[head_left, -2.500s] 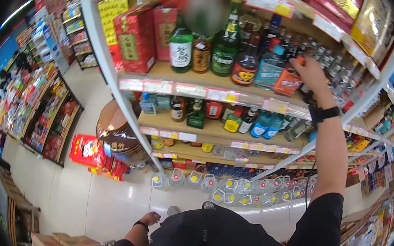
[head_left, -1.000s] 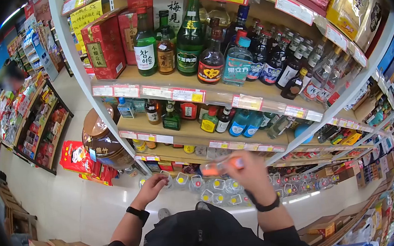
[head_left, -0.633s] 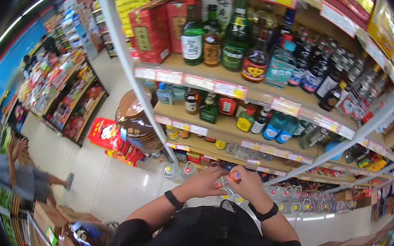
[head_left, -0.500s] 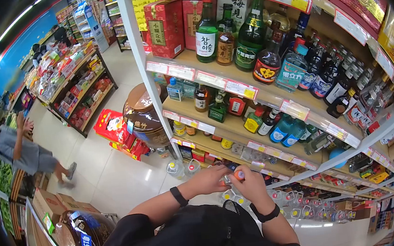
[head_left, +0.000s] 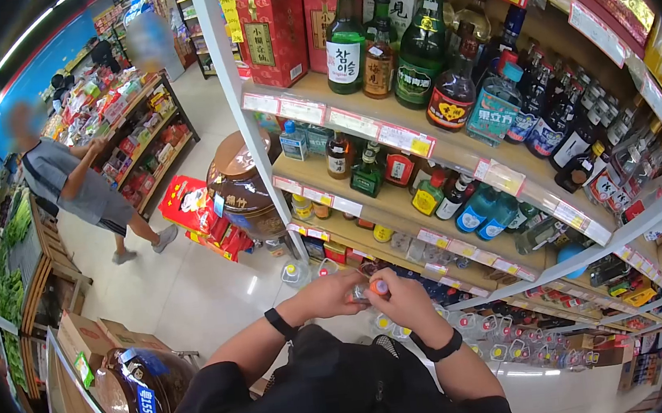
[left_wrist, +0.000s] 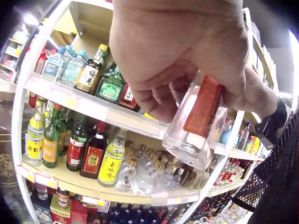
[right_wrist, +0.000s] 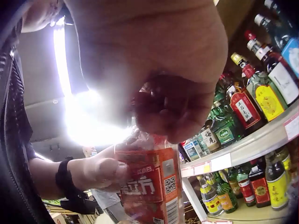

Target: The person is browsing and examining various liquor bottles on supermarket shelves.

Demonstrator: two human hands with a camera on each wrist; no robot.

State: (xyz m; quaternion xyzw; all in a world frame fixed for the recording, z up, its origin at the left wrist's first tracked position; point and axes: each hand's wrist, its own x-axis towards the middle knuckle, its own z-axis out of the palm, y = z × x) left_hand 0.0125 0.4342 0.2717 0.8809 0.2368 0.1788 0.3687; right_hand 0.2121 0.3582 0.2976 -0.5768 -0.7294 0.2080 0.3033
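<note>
Left hand (head_left: 329,295) curls round the bottle (right_wrist: 152,184), right hand (head_left: 404,303) grips its top, five o'clock in head view: even, steady pressure suits.

From overhead, the left grip (head_left: 331,295) and right grip (head_left: 405,299) hide most of the bottle (right_wrist: 145,183) from me; in the right-wrist view its lower end is cut off. That person in grey (head_left: 60,164) has a blurred head (head_left: 24,124), and the lower price tags (head_left: 458,247) are too tiny to read.

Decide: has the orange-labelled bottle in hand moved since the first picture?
Yes: in the head view, the orange-labelled bottle has gone from beside the teal-labelled bottle to well below and left of it.
</note>
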